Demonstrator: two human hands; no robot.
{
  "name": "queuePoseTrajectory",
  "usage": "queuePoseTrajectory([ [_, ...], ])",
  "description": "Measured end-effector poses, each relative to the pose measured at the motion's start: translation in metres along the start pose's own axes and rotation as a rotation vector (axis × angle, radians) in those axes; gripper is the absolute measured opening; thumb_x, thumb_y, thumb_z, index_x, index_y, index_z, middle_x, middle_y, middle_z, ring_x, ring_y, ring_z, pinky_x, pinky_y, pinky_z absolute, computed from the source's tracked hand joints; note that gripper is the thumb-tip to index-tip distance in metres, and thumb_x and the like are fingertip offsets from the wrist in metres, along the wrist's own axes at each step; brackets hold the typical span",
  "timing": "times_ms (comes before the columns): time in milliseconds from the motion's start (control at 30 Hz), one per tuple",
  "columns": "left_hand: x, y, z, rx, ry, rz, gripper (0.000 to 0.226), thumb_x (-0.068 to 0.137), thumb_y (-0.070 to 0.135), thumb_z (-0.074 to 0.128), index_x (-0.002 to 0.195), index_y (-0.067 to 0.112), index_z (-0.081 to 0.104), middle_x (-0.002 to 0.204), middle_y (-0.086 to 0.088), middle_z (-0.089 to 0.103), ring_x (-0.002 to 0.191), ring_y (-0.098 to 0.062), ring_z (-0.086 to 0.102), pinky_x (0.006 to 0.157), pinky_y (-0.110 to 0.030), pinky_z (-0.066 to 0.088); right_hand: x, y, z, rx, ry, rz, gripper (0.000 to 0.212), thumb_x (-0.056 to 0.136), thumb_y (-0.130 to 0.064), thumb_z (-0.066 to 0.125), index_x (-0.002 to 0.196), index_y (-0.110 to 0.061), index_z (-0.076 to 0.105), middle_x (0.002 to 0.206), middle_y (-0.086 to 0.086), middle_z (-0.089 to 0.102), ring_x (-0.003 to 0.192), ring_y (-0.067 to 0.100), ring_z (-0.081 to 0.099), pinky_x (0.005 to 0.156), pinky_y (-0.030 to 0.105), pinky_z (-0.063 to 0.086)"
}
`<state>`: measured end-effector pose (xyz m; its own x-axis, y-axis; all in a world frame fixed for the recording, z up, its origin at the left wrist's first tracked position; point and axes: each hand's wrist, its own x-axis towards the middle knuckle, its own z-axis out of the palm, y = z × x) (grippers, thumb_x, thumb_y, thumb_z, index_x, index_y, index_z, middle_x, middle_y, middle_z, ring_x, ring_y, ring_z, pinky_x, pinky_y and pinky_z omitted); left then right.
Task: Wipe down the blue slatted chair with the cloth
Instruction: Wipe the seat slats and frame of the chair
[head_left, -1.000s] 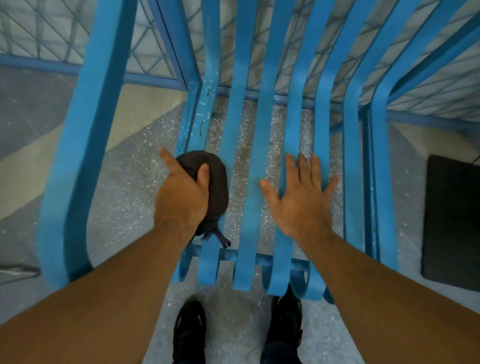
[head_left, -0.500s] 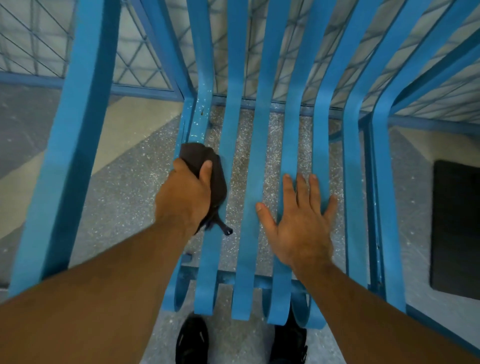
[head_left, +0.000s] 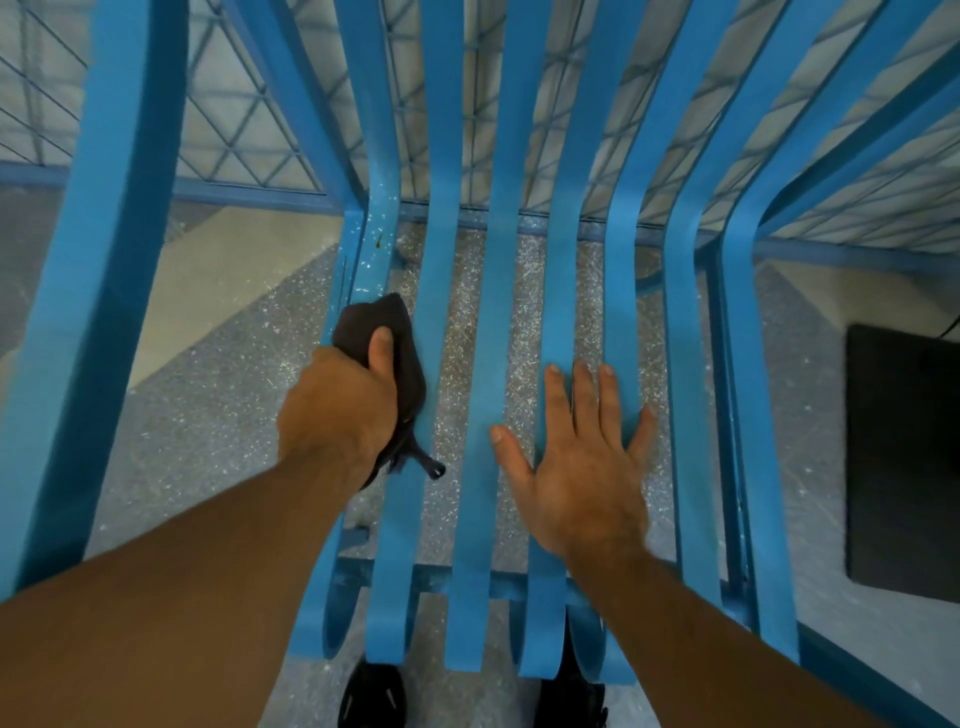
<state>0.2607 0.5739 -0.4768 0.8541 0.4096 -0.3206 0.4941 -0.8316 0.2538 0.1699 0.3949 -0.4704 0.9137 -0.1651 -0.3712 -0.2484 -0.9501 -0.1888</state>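
My left hand (head_left: 340, 402) squeezes the dark cloth (head_left: 387, 338) and presses it on a left slat of the blue chair (head_left: 491, 322). My right hand (head_left: 582, 462) lies flat, fingers spread, on the slats to the right.

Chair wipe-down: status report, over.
Left hand grips dark cloth on a left seat slat. Right hand flat on middle slats of blue chair. Nothing in the way.

Blue slatted chair (head_left: 491, 364): flat painted slats run along the seat and curve up into the backrest; white specks on the leftmost seat slat at 11 o'clock. Dark cloth (head_left: 374, 314), bunched, on that slat at 9 o'clock, gripped by left hand (head_left: 337, 405), tail trailing toward 6.
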Motion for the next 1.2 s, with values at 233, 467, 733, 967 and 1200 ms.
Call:
queuePoseTrajectory([
  [233,0.018,0.016,0.0,-0.015,0.02,0.319,0.056,0.102,0.041,0.035,0.143,0.004,0.027,0.13,-0.017,0.044,0.101,-0.035,0.056,0.075,-0.045,0.045,0.0,0.001,0.002,0.018,0.019,-0.008,0.081,0.092,-0.073,0.008,0.156,-0.024,-0.002,0.165,0.005,-0.002,0.148,0.022,-0.02,0.117,0.061,-0.007],
  [467,0.003,0.002,0.003,-0.026,0.007,0.017,0.059,0.093,0.067,0.03,0.098,0.011,0.047,0.07,0.0,0.047,0.059,-0.018,0.043,0.052,-0.03,0.031,0.002,0.0,0.0,0.014,-0.021,0.002,0.081,0.091,-0.074,0.005,0.154,-0.024,-0.007,0.164,0.005,-0.005,0.147,0.022,-0.024,0.116,0.063,-0.006],
  [733,0.047,0.035,0.004,-0.041,0.016,0.131,0.052,0.098,0.056,0.03,0.116,0.01,0.044,0.103,-0.013,0.059,0.089,-0.037,0.058,0.07,-0.04,0.041,0.022,0.001,-0.006,0.065,0.115,-0.025,0.071,0.094,-0.069,0.02,0.147,-0.022,0.03,0.158,0.007,0.026,0.147,0.026,0.009,0.115,0.063,0.008],
  [967,0.042,0.036,0.002,-0.073,0.005,0.176,0.044,0.098,0.053,0.035,0.115,0.013,0.041,0.1,-0.008,0.056,0.084,-0.028,0.054,0.067,-0.037,0.036,0.084,-0.004,-0.017,-0.001,0.057,0.018,0.078,0.092,-0.072,0.006,0.155,-0.025,0.005,0.164,0.005,-0.006,0.15,0.028,-0.012,0.115,0.065,-0.005],
  [1200,0.014,0.006,0.007,-0.006,0.038,0.015,0.059,0.09,0.07,0.033,0.094,0.013,0.047,0.067,0.001,0.045,0.066,-0.025,0.052,0.06,-0.033,0.04,0.085,-0.004,-0.017,-0.026,0.036,0.029,0.077,0.091,-0.071,0.001,0.155,-0.027,0.0,0.164,0.005,-0.009,0.149,0.028,-0.016,0.115,0.063,-0.008],
])
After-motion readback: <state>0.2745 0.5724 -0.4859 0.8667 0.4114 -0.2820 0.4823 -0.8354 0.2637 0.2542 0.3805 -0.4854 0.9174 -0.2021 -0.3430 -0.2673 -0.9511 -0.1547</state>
